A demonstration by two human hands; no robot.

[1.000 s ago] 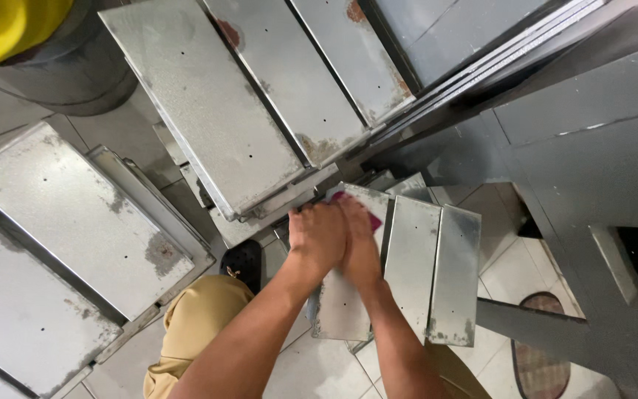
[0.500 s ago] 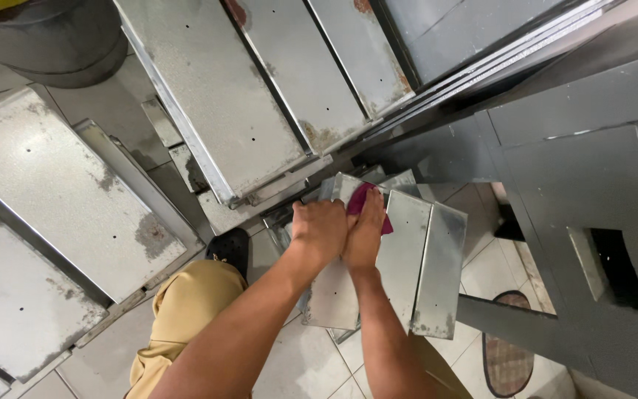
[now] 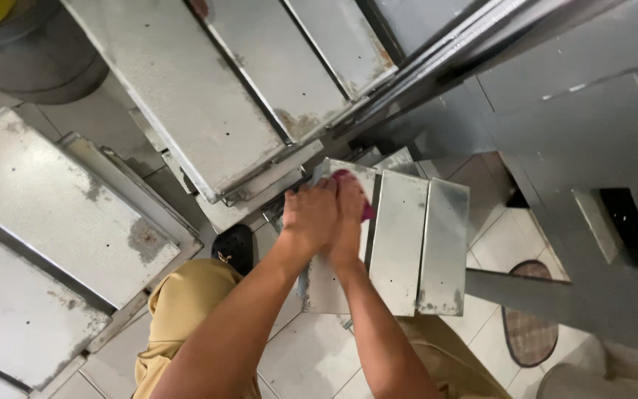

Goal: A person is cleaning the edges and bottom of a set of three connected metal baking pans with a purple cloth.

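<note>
While both hands press together on the near metal panel, the wiping looks to be in its middle: the right hand lies flat over a magenta cloth, fingers closed on it, and the left hand rests against it with fingers curled; I cannot tell whether it grips the panel's edge or only steadies it. So the cloth sits directly under the right palm, at the top of this panel, with only a corner showing. Just to the right stand two more upright panels, shiny but smudged near their lower ends, so I judge these not finished. Farther out, bigger steel sheets with rusty blotches lean over the tiled floor, and a dark sandal shows below the knee.
</note>
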